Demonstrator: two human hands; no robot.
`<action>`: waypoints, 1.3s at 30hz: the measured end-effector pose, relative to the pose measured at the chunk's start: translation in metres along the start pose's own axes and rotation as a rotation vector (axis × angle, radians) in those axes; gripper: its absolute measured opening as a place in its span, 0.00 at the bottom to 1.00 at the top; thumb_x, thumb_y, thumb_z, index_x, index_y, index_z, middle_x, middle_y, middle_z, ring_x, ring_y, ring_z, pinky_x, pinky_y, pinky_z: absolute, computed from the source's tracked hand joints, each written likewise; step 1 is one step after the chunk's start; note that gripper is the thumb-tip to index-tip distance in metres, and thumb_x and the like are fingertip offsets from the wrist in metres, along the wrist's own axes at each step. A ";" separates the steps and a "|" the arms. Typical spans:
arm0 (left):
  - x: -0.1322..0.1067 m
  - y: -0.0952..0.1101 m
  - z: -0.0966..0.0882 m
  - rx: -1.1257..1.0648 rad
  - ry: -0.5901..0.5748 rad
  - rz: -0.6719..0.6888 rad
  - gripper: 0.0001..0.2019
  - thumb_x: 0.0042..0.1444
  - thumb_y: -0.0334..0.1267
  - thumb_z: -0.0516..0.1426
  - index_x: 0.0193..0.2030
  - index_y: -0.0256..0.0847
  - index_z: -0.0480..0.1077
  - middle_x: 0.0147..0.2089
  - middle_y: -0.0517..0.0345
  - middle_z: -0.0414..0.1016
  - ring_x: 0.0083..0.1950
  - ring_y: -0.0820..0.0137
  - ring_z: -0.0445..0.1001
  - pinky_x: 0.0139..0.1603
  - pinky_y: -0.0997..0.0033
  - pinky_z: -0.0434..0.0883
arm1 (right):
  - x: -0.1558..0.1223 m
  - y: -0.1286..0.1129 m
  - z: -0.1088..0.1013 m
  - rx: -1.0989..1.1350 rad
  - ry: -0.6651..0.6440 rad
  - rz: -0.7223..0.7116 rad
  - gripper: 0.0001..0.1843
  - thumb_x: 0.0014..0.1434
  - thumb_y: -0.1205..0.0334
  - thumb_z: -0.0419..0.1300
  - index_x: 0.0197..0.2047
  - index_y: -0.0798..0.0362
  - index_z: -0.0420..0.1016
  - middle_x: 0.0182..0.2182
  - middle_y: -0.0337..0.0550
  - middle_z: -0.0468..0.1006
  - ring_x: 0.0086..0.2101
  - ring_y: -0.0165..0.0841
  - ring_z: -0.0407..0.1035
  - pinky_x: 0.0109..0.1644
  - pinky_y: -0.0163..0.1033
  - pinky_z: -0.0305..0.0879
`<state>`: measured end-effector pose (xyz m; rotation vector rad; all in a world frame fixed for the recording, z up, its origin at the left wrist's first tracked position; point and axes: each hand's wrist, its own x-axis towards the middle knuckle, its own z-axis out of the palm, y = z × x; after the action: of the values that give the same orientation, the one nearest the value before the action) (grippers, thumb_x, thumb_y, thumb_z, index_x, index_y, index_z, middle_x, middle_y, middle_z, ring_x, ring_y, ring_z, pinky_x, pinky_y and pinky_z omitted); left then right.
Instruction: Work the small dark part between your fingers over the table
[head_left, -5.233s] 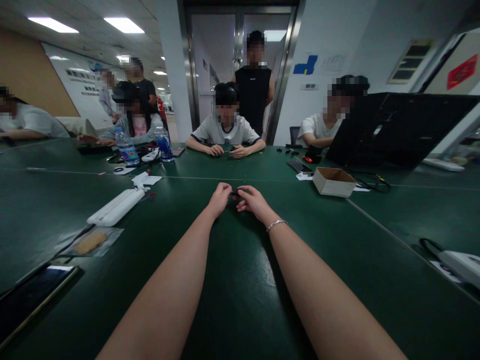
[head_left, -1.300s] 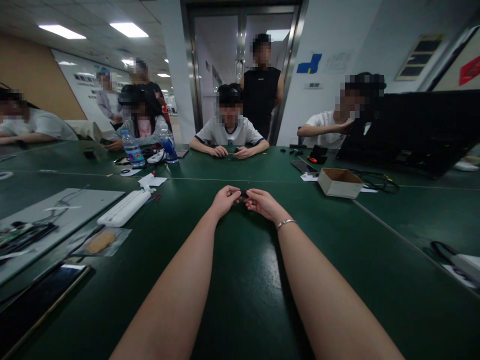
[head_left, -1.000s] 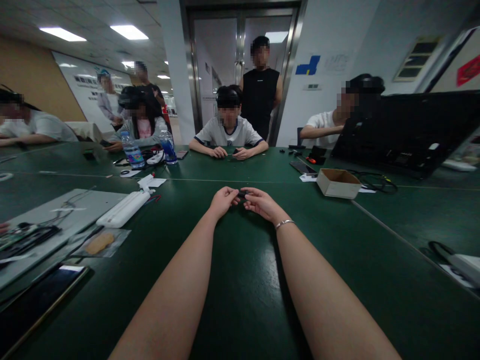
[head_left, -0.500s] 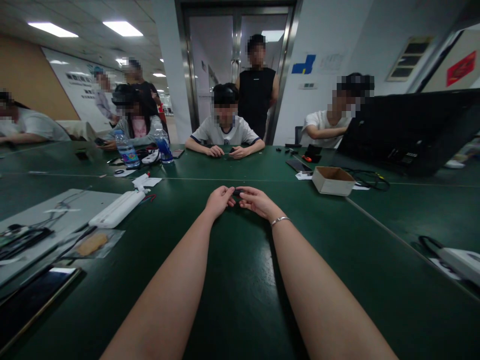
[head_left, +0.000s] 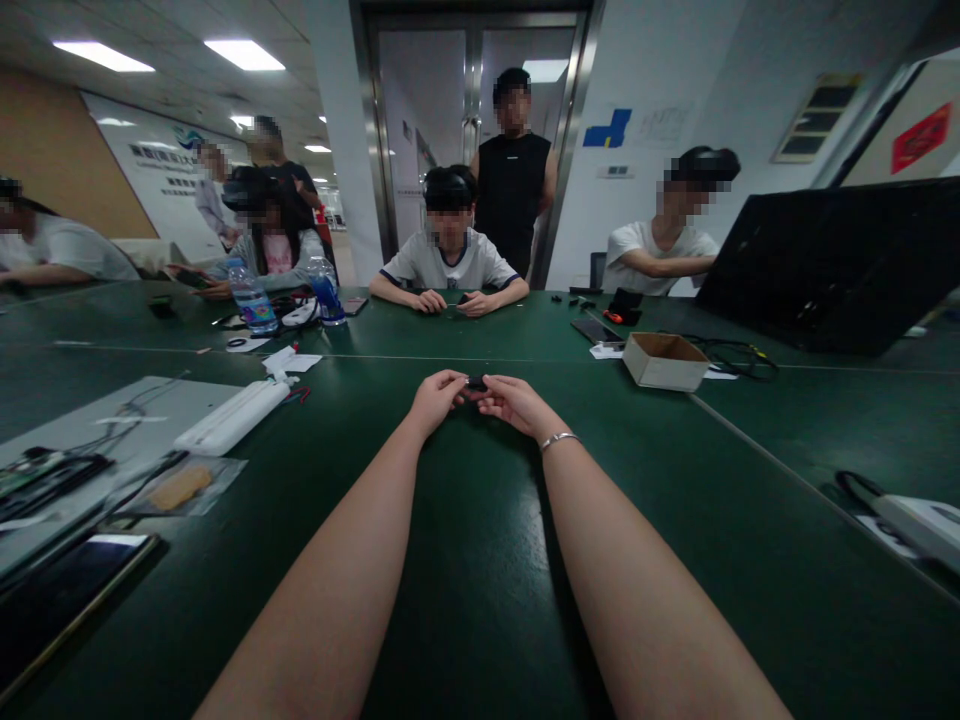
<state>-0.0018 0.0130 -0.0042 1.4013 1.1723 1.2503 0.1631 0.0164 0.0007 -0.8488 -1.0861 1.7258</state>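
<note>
Between my two hands is a small black object [head_left: 475, 383], too small and dark for me to tell its kind. My left hand [head_left: 437, 397] pinches its left end with thumb and fingers. On its right end my right hand [head_left: 512, 402] is closed in the same way, a silver bracelet on that wrist. Both hands are low over the middle of the green table [head_left: 480, 560], forearms stretched forward. Parts of the object are covered by my fingertips.
To the left lie a white power strip [head_left: 232, 415], a plastic bag with a tan piece [head_left: 182, 487] and a phone [head_left: 67, 610]. An open cardboard box [head_left: 664, 375] and a large black monitor [head_left: 832, 270] stand right. Across the table a seated person [head_left: 450, 255] faces me; bottles [head_left: 253, 300] stand left.
My fingers have shifted slightly on the black object, and more of it shows between them. At the right, the black monitor's visible edge and the seated person's arm have moved a little.
</note>
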 end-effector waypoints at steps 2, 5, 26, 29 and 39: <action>0.001 0.000 0.000 -0.002 -0.007 -0.014 0.12 0.51 0.44 0.60 0.37 0.37 0.73 0.28 0.56 0.76 0.25 0.76 0.68 0.24 0.78 0.62 | 0.000 0.000 0.000 0.001 0.001 -0.003 0.04 0.67 0.70 0.56 0.39 0.61 0.71 0.29 0.52 0.79 0.23 0.28 0.72 0.29 0.30 0.75; 0.003 -0.003 -0.001 0.008 -0.015 -0.011 0.12 0.53 0.44 0.58 0.35 0.36 0.73 0.27 0.56 0.75 0.24 0.76 0.68 0.24 0.77 0.61 | 0.000 -0.001 0.000 -0.005 -0.001 -0.001 0.05 0.67 0.73 0.54 0.39 0.60 0.70 0.29 0.51 0.79 0.22 0.28 0.72 0.29 0.30 0.75; 0.010 -0.017 -0.008 0.158 0.010 0.063 0.26 0.53 0.61 0.53 0.24 0.37 0.72 0.19 0.56 0.70 0.20 0.75 0.65 0.25 0.74 0.61 | -0.002 0.002 -0.005 -0.010 -0.071 -0.035 0.12 0.62 0.78 0.55 0.45 0.57 0.74 0.36 0.47 0.79 0.26 0.27 0.73 0.34 0.32 0.76; 0.009 -0.015 -0.009 0.181 0.016 0.039 0.28 0.53 0.62 0.52 0.23 0.37 0.70 0.18 0.58 0.68 0.19 0.76 0.63 0.25 0.74 0.60 | 0.000 0.003 -0.008 -0.012 -0.099 -0.041 0.14 0.61 0.79 0.57 0.47 0.56 0.74 0.37 0.45 0.79 0.28 0.28 0.74 0.36 0.33 0.76; 0.008 -0.013 -0.010 0.238 0.016 0.009 0.31 0.54 0.64 0.49 0.19 0.37 0.69 0.15 0.59 0.65 0.17 0.76 0.61 0.25 0.72 0.59 | 0.001 0.005 -0.012 -0.032 -0.173 -0.078 0.18 0.56 0.79 0.61 0.47 0.53 0.75 0.38 0.42 0.77 0.32 0.28 0.74 0.40 0.35 0.76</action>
<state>-0.0122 0.0231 -0.0147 1.5730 1.3621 1.1587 0.1715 0.0202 -0.0086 -0.6770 -1.2477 1.7445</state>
